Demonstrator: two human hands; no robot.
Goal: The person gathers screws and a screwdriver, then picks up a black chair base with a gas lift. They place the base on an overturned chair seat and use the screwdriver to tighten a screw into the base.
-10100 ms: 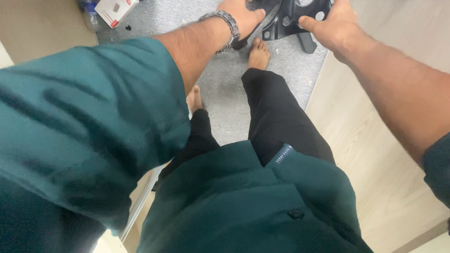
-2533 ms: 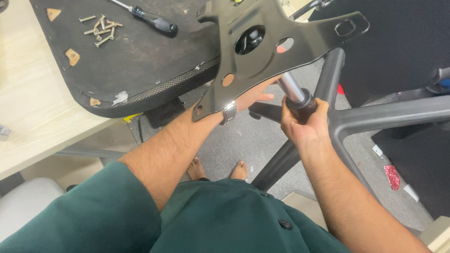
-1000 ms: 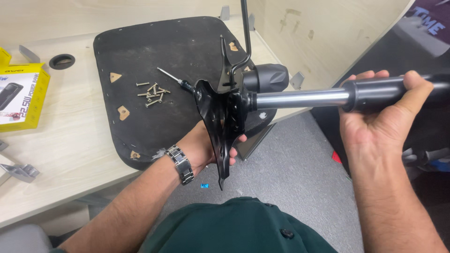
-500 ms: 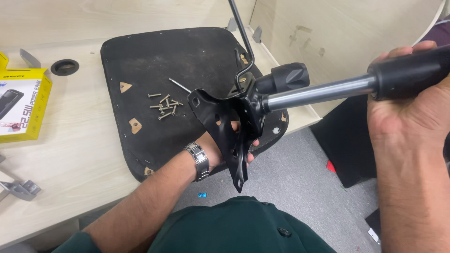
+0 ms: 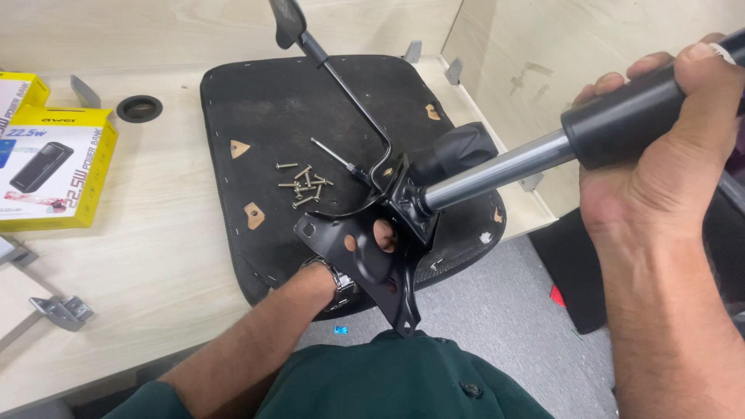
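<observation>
My left hand (image 5: pixel 371 250) grips a black metal chair mechanism plate (image 5: pixel 365 252) from behind, a finger showing through one of its holes. A long lever with a paddle end (image 5: pixel 334 74) rises from the plate. My right hand (image 5: pixel 660 171) is closed around the black sleeve of the gas lift cylinder (image 5: pixel 621 124), whose shiny rod (image 5: pixel 497 171) runs into the plate's centre. An upturned black seat pad (image 5: pixel 310 132) lies on the desk under the plate. On it are several loose screws (image 5: pixel 304 183) and a screwdriver (image 5: pixel 337 161).
Yellow product boxes (image 5: pixel 54 167) sit at the desk's left, near a round cable grommet (image 5: pixel 140 109) and metal brackets (image 5: pixel 64 310). A wooden partition (image 5: pixel 574 46) stands to the right. Grey carpet (image 5: pixel 504 326) lies below, beside a dark object (image 5: pixel 574 264).
The view has shifted from the floor up to the desk. I have swung the plate and cylinder over the seat pad, and the lever now points up and away.
</observation>
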